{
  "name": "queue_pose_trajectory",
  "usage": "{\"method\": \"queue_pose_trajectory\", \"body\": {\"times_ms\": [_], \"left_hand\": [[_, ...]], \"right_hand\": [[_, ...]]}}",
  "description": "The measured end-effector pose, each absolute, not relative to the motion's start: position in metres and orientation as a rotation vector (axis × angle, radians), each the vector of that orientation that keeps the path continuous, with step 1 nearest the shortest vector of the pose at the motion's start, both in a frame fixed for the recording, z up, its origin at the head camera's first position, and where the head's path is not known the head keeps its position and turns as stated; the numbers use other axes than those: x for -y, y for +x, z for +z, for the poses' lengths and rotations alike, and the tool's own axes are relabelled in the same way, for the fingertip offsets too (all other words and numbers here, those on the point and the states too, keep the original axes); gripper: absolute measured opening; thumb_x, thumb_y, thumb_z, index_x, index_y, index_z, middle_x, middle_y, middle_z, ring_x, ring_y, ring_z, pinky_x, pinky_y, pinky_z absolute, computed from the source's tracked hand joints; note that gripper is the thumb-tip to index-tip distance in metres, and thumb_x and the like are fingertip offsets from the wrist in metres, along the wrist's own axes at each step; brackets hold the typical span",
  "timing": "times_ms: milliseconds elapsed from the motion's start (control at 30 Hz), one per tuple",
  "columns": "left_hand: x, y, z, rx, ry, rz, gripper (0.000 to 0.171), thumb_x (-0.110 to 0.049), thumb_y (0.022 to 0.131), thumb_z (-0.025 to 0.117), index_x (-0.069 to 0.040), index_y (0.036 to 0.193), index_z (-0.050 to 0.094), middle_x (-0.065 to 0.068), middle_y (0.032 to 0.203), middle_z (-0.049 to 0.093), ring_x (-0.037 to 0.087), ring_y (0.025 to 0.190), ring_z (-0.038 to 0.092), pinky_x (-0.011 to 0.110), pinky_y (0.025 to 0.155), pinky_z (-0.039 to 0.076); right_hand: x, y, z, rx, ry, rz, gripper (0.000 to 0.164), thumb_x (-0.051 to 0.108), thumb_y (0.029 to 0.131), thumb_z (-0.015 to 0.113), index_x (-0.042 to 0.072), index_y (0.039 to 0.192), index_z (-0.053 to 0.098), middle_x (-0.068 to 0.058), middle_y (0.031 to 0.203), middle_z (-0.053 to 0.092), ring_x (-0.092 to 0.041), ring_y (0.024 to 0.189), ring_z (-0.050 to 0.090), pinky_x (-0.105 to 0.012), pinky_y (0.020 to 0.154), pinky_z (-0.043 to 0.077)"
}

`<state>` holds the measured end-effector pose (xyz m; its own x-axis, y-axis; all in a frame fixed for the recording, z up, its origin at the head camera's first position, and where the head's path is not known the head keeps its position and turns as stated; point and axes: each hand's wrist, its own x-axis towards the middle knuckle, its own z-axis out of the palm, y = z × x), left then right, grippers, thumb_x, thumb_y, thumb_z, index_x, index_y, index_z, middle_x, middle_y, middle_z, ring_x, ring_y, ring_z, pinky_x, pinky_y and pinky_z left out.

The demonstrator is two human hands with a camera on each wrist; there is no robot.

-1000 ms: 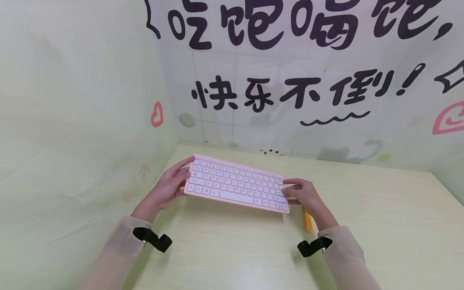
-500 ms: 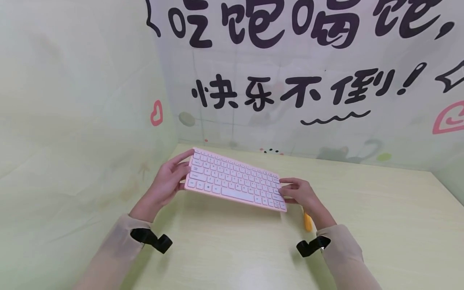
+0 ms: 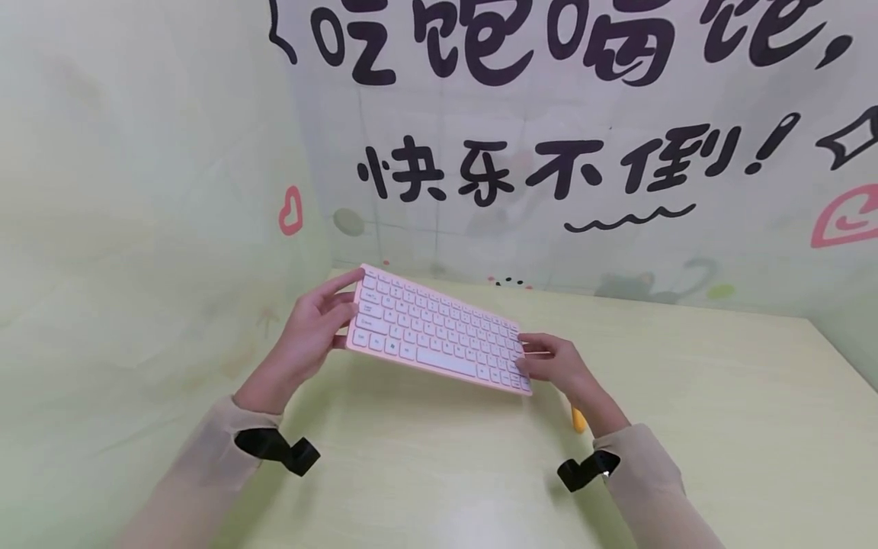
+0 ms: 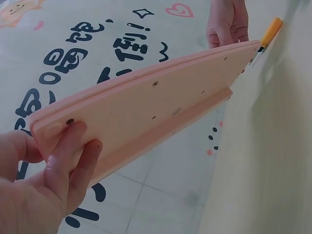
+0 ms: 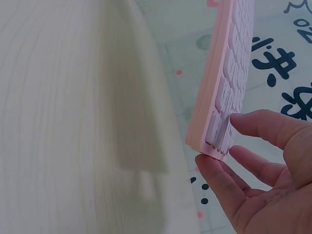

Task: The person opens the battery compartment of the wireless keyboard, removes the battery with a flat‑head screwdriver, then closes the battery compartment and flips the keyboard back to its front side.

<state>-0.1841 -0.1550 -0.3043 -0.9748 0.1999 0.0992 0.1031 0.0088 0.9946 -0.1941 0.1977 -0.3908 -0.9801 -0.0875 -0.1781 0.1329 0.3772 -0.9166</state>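
Note:
A pink keyboard [image 3: 439,328] with white keys is held up over the table, tilted so its left end is higher than its right. My left hand [image 3: 305,332] grips the left end. In the left wrist view, two of its fingers press the pink underside [image 4: 141,97], where small screws and a raised ridge show. At the opposite end my right hand [image 3: 559,364] pinches the edge. The right wrist view has its thumb [image 5: 253,124] on the keys and fingertips under the corner.
A screwdriver with a yellow handle [image 4: 271,31] lies on the table [image 3: 686,427], partly hidden behind the right wrist in the head view. Printed cloth walls [image 3: 480,244] stand behind and at the left. Both wrists wear black camera mounts [image 3: 274,446].
Both hands keep hold of the keyboard. Its left end has risen, steepening the tilt, and its right end has shifted a little left with the right hand. The head view has moved slightly.

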Motion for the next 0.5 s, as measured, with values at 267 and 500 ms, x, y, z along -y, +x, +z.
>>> {"method": "queue_pose_trajectory", "body": {"times_ms": [267,500], "left_hand": [[0.156,-0.182,-0.293,-2.215,0.315,2.113,0.048,-0.003,0.095,0.042,-0.014,0.141,0.036,0.018,0.123,0.05,0.02,0.086,0.064,0.029,0.057,0.053],[0.155,-0.18,-0.29,-2.25,0.299,2.085,0.049,-0.003,0.094,0.042,-0.014,0.141,0.036,0.018,0.123,0.05,0.02,0.086,0.064,0.029,0.057,0.053]], "right_hand": [[-0.19,-0.187,-0.381,-2.545,-0.047,-1.599,0.049,0.015,0.082,0.069,0.004,0.127,0.052,-0.017,0.129,0.047,-0.035,0.117,0.044,-0.046,0.092,0.041],[-0.172,-0.173,-0.362,-2.62,-0.198,-1.666,0.038,0.008,0.081,0.068,0.001,0.117,0.059,-0.016,0.111,0.057,-0.028,0.098,0.056,-0.033,0.08,0.048]]}}
